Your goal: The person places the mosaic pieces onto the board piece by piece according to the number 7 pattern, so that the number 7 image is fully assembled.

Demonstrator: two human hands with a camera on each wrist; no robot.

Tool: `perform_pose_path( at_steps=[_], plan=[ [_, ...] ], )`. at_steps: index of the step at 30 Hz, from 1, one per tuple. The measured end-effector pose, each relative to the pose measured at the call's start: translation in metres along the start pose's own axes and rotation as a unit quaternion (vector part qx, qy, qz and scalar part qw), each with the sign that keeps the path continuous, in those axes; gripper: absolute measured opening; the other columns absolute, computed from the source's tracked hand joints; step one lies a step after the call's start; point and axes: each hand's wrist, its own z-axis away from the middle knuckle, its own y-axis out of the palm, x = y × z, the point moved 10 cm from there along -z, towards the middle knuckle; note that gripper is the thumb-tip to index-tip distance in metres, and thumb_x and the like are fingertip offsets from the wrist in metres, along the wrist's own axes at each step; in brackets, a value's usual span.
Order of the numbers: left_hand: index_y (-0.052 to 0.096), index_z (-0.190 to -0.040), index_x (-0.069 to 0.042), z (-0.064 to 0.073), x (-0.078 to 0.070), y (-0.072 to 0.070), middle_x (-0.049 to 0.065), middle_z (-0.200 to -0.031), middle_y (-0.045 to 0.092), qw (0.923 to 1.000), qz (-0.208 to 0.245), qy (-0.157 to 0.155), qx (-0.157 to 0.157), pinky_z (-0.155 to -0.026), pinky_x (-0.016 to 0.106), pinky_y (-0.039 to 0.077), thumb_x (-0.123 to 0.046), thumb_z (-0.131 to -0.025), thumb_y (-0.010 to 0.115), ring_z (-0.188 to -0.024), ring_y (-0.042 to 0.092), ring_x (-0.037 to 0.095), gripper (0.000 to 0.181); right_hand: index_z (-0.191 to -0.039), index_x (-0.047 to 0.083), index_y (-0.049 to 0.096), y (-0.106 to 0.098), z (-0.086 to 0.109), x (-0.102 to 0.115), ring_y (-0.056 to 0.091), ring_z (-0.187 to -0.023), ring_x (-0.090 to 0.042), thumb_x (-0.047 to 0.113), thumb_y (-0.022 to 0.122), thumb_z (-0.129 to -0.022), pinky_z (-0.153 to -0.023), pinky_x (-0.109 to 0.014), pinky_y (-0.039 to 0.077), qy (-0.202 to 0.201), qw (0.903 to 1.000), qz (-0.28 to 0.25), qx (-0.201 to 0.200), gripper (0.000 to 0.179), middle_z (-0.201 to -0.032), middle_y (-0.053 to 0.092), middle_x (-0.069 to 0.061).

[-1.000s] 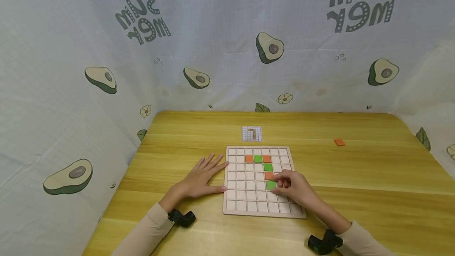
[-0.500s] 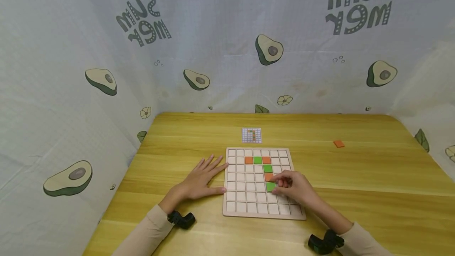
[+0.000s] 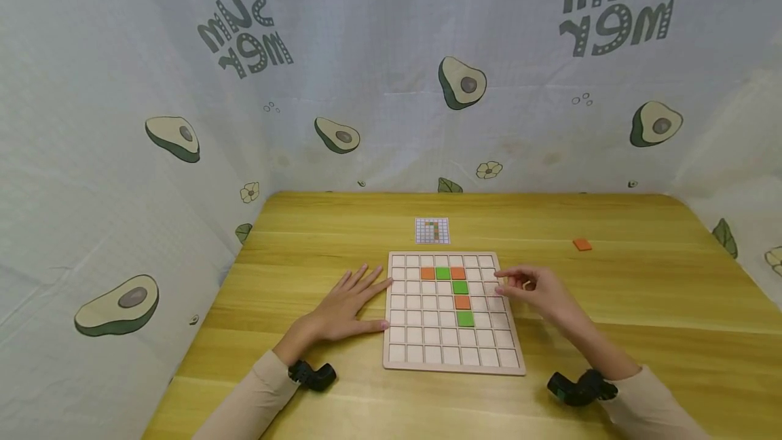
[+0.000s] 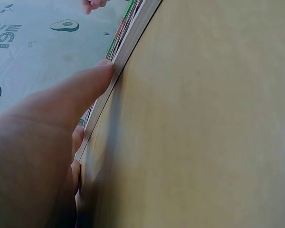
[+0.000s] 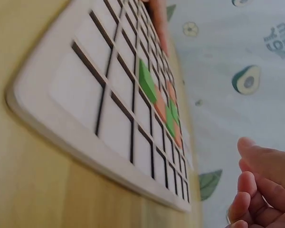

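A wooden grid board (image 3: 423, 354) lies on the table, bearing orange and green square tiles in a shape like a 7. The lowest of them is a green tile (image 3: 465, 318). My left hand (image 3: 345, 311) is spread flat at the board's left side; its thumb and a fingertip touch the edge, and the thumb (image 4: 92, 83) presses there in the left wrist view. Over the board's right edge is my right hand (image 3: 540, 290), fingers bent loosely with nothing between them. In the right wrist view the right hand (image 5: 263, 185) shows a gap between thumb and fingers.
A single orange tile (image 3: 582, 244) lies on the table at the back right. Behind the board is a small printed card (image 3: 432, 231) with a coloured grid pattern. A patterned cloth (image 3: 391, 87) hangs behind and beside the table (image 3: 641, 290).
My right hand has left the lowest green tile and moved up and right to the board's right edge. That tile stays in its cell. The left hand has not moved.
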Motion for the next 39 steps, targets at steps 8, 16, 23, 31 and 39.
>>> perform_pose_path(
  at_steps=[8,16,23,31,39],
  plan=[
    [0.021,-0.161,-0.028,0.0,0.002,-0.001,0.004,-0.167,0.009,1.0,0.005,-0.002,-0.004,-0.119,0.056,0.003,-0.067,-0.095,0.049,-0.152,0.001,0.032,0.082,-0.119,-0.01,0.067,-0.04,-0.006,-0.014,0.048,-0.069,-0.015,0.018,0.073,-0.094,-0.053,-0.026,0.038,0.003,0.999,0.019,-0.041,0.038,-0.084,0.058,-0.007],
    [0.017,-0.161,-0.031,-0.001,0.004,0.002,0.0,-0.167,0.005,0.9999,0.0,-0.01,0.005,-0.12,0.05,-0.001,-0.071,-0.094,0.045,-0.152,-0.003,0.028,0.083,-0.123,-0.012,0.064,-0.087,-0.006,-0.046,0.051,-0.076,-0.01,0.025,0.071,-0.095,-0.057,-0.027,0.041,0.029,0.9934,0.026,-0.108,0.046,-0.085,0.058,0.004],
    [0.017,-0.161,-0.031,-0.002,0.005,0.002,0.0,-0.167,0.005,0.9999,0.0,-0.011,0.008,-0.12,0.05,-0.002,-0.072,-0.093,0.045,-0.152,-0.003,0.028,0.084,-0.125,-0.011,0.062,-0.115,-0.005,-0.08,0.053,-0.076,-0.011,0.032,0.073,-0.093,-0.056,-0.021,0.044,0.08,0.9859,-0.006,-0.147,0.055,-0.085,0.06,0.014],
    [0.018,-0.161,-0.03,-0.001,0.003,0.001,0.002,-0.167,0.007,1.0,0.004,-0.006,0.006,-0.12,0.052,0.0,-0.069,-0.094,0.048,-0.152,-0.002,0.029,0.083,-0.116,0.002,0.069,-0.134,-0.006,-0.112,0.055,-0.073,-0.002,0.029,0.077,-0.09,-0.056,-0.014,0.047,0.124,0.9711,-0.057,-0.196,0.038,-0.079,0.061,0.02],
    [0.016,-0.161,-0.031,-0.001,0.003,0.002,0.001,-0.167,0.005,0.9999,0.006,-0.01,0.008,-0.12,0.05,-0.002,-0.07,-0.094,0.046,-0.152,-0.002,0.028,0.084,-0.132,-0.013,0.056,-0.139,-0.008,-0.133,0.051,-0.068,-0.002,0.028,0.075,-0.091,-0.052,-0.016,0.044,0.173,0.9577,-0.049,-0.225,0.061,-0.074,0.056,0.02]
  ],
)
